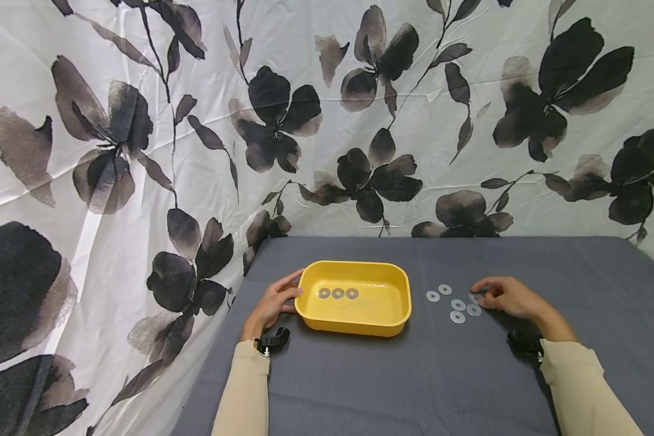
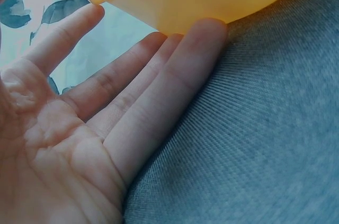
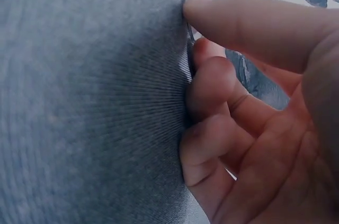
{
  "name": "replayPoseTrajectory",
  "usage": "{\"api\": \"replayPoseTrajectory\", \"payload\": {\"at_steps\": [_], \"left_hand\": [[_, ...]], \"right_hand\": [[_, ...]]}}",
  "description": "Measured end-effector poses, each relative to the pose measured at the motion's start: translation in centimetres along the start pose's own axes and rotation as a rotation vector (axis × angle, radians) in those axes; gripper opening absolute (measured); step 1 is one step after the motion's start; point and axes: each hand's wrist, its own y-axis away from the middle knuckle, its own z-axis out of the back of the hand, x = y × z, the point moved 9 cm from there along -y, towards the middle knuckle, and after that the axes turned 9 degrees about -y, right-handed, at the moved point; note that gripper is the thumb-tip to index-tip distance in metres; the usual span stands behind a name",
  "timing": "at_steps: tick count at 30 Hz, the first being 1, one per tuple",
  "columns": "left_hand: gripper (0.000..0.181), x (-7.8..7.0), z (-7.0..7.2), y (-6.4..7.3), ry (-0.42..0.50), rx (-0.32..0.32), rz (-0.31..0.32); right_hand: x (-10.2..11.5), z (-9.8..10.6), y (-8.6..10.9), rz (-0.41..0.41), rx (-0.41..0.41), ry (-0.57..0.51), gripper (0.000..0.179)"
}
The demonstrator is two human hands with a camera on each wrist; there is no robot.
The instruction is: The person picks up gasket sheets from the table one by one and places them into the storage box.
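Note:
A yellow rectangular tub (image 1: 354, 324) rests on the grey cloth, with three flat metal washers (image 1: 338, 293) in a row on its floor. My left hand (image 1: 275, 301) touches the tub's left end; in the left wrist view its straight fingers (image 2: 153, 97) lie against the yellow wall (image 2: 185, 1). To the tub's right, my right hand (image 1: 515, 298) pinches at a washer (image 1: 475, 298) on the cloth, which the fingertips partly cover. In the right wrist view the thumb (image 3: 228, 17) and index finger meet at its edge, and the other fingers are curled. Several loose washers (image 1: 458, 305) lie beside this hand.
Grey cloth (image 1: 381, 381) covers the table. Behind its far edge and along the left side hangs a white curtain (image 1: 327, 133) with dark flowers. Each wrist wears a black camera, such as the left one (image 1: 274, 340).

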Motion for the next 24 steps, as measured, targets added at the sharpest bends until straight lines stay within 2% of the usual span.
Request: {"api": "replayPoseTrajectory", "payload": {"at_steps": [14, 19, 24], "left_hand": [[0.057, -0.21, -0.07, -0.08, -0.008, -0.012, 0.004], [0.056, -0.11, -0.01, -0.10, -0.006, -0.022, 0.018], [0.056, -0.23, -0.13, 0.03, -0.004, -0.014, 0.006]], "right_hand": [[0.36, -0.11, -0.43, -0.013, 0.018, 0.064, 0.024], [0.78, 0.10, -0.30, 0.000, -0.013, 0.089, 0.022], [0.96, 0.27, -0.17, -0.003, -0.040, 0.087, 0.025]]}}
